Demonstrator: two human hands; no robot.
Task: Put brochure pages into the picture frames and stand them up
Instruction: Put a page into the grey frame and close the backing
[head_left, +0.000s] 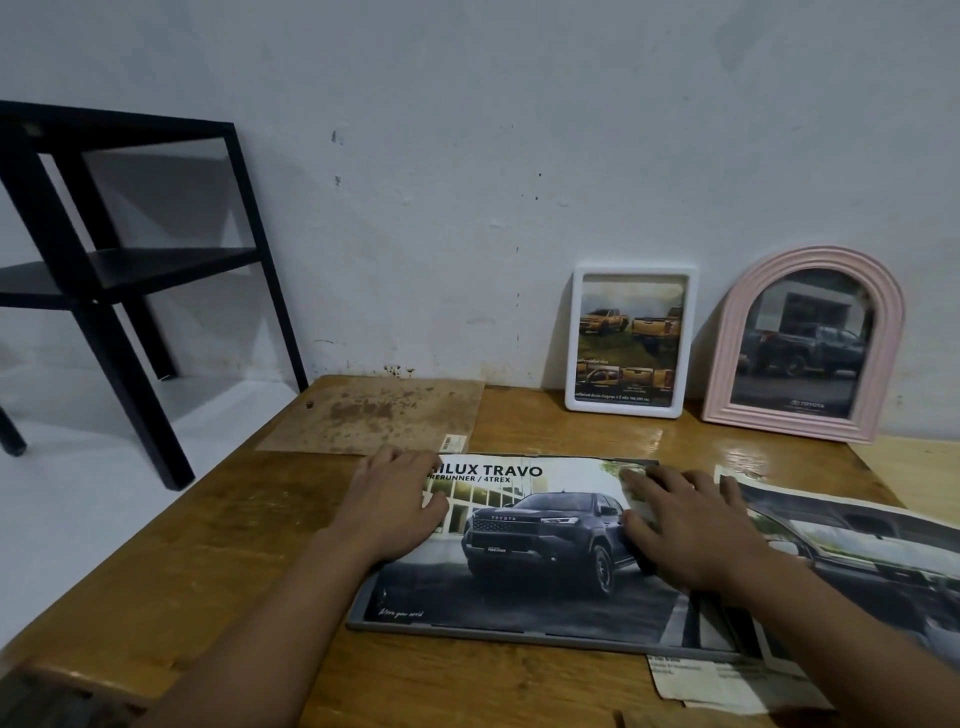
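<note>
Both forearms enter from the bottom edge and reach forward over the wooden counter (171, 561). Left hand (395, 506) lies palm down, fingers spread flat, on the upper left corner of a brochure page (524, 551) showing a dark pickup truck and the heading "HILUX TRAVO". Right hand (691, 530) lies palm down, fingers spread, on the page's right side; neither hand has a closed grip on anything, both press flat. Page sits inside a flat grey frame (452, 631) lying on the counter, its rim visible along the near and left edges. Second brochure sheet (857, 561) lies just right of it, partly under the right forearm, with a torn paper scrap (727, 686) at the near edge. Brown backing board (379, 415) lies flat beyond the left hand, touching the wall end of the counter. White rectangular frame (629, 340) with orange truck pictures and pink arched frame (802, 345) with a grey truck picture stand upright, side by side, leaning on the white wall (467, 156). Black shelf unit (119, 249) stands on the floor at left.
</note>
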